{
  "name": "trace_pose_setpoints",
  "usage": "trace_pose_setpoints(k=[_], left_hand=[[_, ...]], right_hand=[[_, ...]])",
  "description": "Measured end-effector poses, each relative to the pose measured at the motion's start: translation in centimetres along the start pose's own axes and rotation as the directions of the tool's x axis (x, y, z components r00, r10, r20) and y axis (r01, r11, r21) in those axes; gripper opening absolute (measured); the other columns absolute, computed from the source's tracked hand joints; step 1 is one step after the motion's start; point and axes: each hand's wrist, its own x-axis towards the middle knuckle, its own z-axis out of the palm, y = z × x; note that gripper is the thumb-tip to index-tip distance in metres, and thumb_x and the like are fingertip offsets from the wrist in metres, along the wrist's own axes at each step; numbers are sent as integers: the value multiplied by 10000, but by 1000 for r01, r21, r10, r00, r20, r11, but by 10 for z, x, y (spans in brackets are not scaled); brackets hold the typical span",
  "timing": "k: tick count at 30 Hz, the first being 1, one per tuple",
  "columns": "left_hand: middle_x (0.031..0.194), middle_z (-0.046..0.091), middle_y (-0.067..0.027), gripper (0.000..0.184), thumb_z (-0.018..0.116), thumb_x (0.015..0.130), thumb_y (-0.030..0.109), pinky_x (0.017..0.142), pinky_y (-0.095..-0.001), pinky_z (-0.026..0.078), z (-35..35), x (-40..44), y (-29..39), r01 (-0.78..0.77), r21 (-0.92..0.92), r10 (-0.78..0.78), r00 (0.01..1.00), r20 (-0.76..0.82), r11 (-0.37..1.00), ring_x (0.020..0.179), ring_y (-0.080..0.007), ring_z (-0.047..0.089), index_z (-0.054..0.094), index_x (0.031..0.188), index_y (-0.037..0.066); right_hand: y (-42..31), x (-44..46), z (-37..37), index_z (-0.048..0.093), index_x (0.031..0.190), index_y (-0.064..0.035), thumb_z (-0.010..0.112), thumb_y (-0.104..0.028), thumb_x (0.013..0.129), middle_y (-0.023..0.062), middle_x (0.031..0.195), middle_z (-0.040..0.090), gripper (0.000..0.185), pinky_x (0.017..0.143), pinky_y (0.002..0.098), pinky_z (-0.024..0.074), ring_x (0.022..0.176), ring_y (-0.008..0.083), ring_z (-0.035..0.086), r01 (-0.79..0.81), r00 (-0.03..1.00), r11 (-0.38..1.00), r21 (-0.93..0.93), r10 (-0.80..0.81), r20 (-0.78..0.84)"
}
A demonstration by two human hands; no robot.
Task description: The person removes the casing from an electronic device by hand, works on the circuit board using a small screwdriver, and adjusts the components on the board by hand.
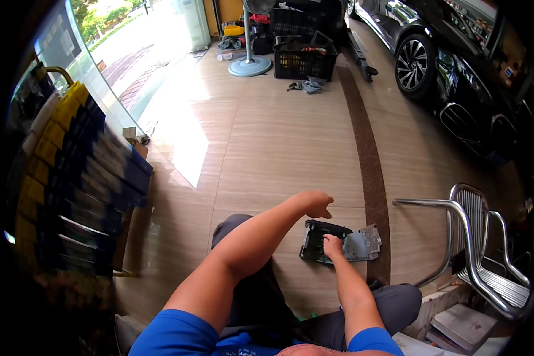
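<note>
On the floor before me lies an opened flat device, with a dark green and black part [310, 244] on the left and a grey metal plate [362, 244] on the right. My right hand [333, 245] is over the middle of the dark part, its fingers curled down; what they hold, if anything, is too small to make out. My left hand [316, 203] hovers just beyond the device's far edge, fingers partly stretched to the right, with nothing visible in it.
At the left stands a rack of blue and yellow packages [71, 142]. A metal chair [474, 237] and books [464, 326] are at the right. Farther off are a black car [451, 71], a black crate [302, 62] and a round stand base [250, 66].
</note>
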Motion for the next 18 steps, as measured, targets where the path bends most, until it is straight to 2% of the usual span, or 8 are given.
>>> trace_pose_setpoints(k=[8,17,18], left_hand=[[1181,641,-203,552,690,820,401,931,-452,492,-3,-1,2,3,8,-3,1000,4,1000,1118,-380,593,602,1219,30],[1150,651,-207,534,693,820,401,919,-454,495,-3,-2,3,-20,15,21,999,-28,1000,1101,-383,601,614,1193,28],[1167,641,-218,559,685,831,393,932,-458,486,-5,-1,4,-3,26,2,1000,29,1000,1118,-391,590,580,1245,32]], right_hand=[[0,-1,0,721,1035,-105,594,-258,900,175,999,698,240,875,436,522,967,357,661,-17,1000,999,48,16,26],[3,-2,2,717,1023,-109,601,-250,898,169,968,703,222,853,438,528,938,354,668,-17,1000,998,52,18,-16],[5,-2,4,716,1025,-108,600,-251,898,166,956,705,223,850,437,529,932,350,670,-31,999,998,60,32,-11]])
